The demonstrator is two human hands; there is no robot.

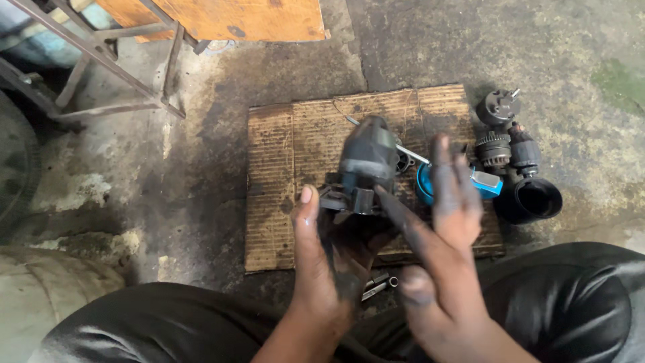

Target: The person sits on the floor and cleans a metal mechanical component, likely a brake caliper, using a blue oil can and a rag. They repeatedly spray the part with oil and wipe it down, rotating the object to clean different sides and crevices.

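- We see a dark grey motor housing (366,161), cylindrical and grease-coated, above the cardboard sheet (282,175).
- Our left hand (326,255) supports it from below, fingers clasped on its bracket base.
- Our right hand (440,228), at 3 o'clock, has its fingers spread and released.
- Black metal parts (517,168) lie on the concrete floor (201,148).

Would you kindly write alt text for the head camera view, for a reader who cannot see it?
A greasy left hand holds up a dark motor part over worn cardboard on a concrete floor, the right hand open beside it. More dark metal parts lie to the right.
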